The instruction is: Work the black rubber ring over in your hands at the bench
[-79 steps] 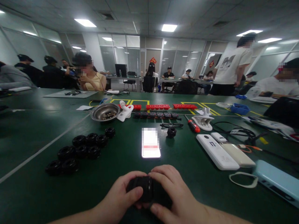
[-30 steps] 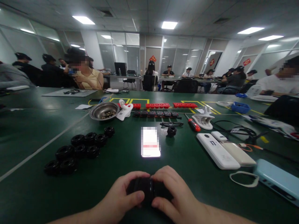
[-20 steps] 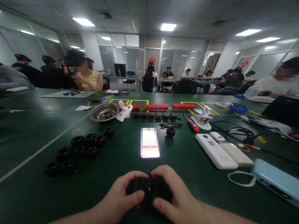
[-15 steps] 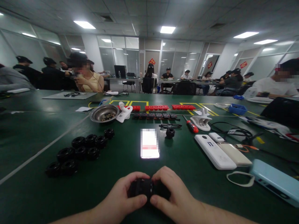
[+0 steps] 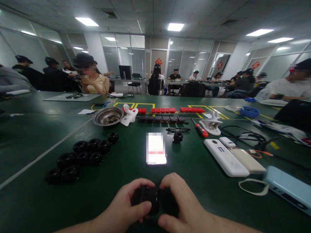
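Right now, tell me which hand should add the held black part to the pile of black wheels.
Left, probably. Both the left hand and right hand grip the black part, but the black wheels lie on the left hand's side; the right would cross over.

The left hand (image 5: 122, 208) and right hand (image 5: 186, 207) are drawing the black ribbed round part (image 5: 147, 196) nearer, thumbs curling underneath; the standing person in a white T-shirt is no longer showing far right.

L hand (image 5: 123, 208) & R hand (image 5: 187, 208) close together, both curled tight, knuckles up, thumbs twd body; forearms converge from bottom edge.
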Demonstrator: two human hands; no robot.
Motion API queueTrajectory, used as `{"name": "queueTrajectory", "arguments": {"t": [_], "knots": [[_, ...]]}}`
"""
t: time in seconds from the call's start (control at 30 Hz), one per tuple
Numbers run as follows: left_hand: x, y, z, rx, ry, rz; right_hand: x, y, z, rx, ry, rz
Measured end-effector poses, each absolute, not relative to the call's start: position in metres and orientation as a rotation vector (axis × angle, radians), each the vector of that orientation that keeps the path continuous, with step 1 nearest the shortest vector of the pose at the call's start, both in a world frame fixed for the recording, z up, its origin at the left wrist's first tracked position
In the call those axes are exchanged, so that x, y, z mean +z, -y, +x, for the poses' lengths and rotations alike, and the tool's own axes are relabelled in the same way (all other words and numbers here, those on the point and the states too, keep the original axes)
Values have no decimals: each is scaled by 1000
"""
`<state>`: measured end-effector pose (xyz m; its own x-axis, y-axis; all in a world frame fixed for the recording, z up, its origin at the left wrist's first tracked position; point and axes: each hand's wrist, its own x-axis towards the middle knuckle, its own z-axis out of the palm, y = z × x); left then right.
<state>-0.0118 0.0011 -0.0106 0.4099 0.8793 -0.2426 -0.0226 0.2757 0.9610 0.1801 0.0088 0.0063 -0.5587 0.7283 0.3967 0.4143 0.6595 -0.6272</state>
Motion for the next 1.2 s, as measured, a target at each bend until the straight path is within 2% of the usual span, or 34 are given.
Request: {"name": "queueTrajectory", "arguments": {"t": [0.2, 0.53, 0.7, 0.9, 1.2], "knots": [[-11, -1, -11, 750, -974, 1142, 6, -10, 179, 660, 2273, -1011], [-8, -2, -15, 703, -957, 1300, 1, -10, 178, 458, 2259, -750], [-7, -2, -14, 754, -1030, 1269, 3, -11, 177, 594, 2248, -952], [-6, -3, -12, 794, -1017, 1280, 7, -11, 178, 652, 2313, -990], [-10, -3, -17, 714, -1002, 1375, -1, -11, 177, 477, 2304, -858]]}}
